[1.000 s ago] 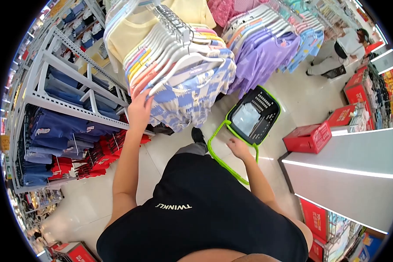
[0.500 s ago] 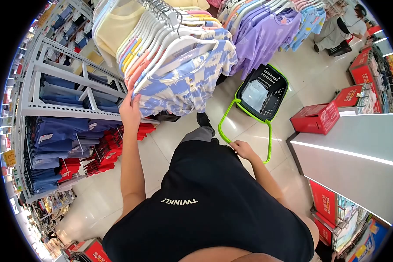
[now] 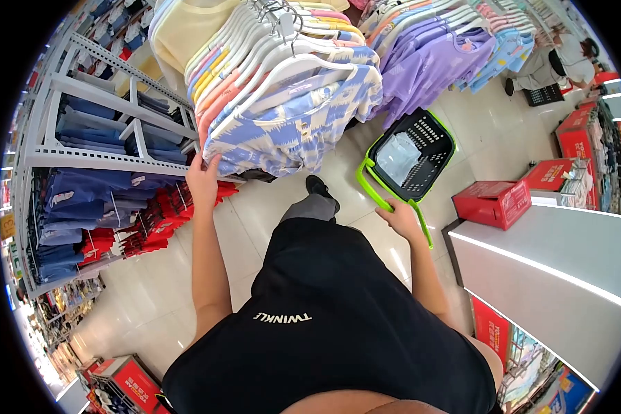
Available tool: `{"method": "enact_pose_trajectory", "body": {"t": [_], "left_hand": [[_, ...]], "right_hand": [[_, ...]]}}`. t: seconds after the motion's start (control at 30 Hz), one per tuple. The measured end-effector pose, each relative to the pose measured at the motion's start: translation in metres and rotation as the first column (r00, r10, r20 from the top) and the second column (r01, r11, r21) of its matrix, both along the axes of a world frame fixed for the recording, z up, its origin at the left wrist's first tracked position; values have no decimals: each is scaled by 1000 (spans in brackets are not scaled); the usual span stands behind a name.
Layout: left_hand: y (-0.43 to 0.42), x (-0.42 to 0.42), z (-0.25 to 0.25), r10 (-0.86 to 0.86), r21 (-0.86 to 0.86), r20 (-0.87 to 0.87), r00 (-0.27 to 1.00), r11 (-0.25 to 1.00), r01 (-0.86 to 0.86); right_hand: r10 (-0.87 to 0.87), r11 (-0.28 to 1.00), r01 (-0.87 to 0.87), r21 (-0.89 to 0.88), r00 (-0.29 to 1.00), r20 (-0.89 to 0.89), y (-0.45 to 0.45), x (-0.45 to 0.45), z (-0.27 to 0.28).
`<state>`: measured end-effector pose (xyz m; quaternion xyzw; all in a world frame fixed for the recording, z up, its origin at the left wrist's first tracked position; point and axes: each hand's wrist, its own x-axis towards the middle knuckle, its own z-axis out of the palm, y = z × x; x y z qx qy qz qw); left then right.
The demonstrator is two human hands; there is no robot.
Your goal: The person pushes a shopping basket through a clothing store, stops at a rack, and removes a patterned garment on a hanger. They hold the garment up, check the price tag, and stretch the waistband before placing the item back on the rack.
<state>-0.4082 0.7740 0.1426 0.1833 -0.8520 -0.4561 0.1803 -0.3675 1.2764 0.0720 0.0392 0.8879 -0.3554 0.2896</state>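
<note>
On green handle [image 3: 421, 221], right hand [image 3: 400, 218]

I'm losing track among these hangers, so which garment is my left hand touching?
The blue-and-white patterned garment, frontmost on its rack. Your left hand is at its edge, while the purple top hangs farther right, away from that hand.

Blue-and-cream patterned garment [image 3: 290, 134]; plain lilac shirt [image 3: 438, 65]; black-and-green basket [image 3: 431, 155].

Two bare hands [image 3: 202, 183] [image 3: 401, 220] — one green-rimmed basket [image 3: 426, 153] (one handle [image 3: 369, 188]).
</note>
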Motion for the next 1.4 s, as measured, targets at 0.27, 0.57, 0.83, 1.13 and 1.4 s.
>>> {"method": "enact_pose_trajectory", "body": {"t": [0.27, 0.57, 0.83, 1.13, 1.4], "left_hand": [[-13, 11, -135, 227, 270, 151, 962, 927, -261], [58, 7, -254, 170, 401, 527, 833, 814, -420], [72, -25, -253, 179, 255, 370, 912, 924, -285], [95, 88, -275, 290, 44, 573, 766, 923, -382], [190, 258, -320, 165, 93, 825, 541, 904, -418]], "right_hand": [[-105, 993, 114, 36, 973, -206, 36, -69, 19], [-80, 914, 251, 318, 881, -466, 89, -157, 15], [102, 864, 188, 468, 844, -526, 153, -226, -26], [180, 872, 30, 489, 908, -377, 189, -297, -54], [149, 877, 59, 477, 910, -387, 225, -300, -96]]}}
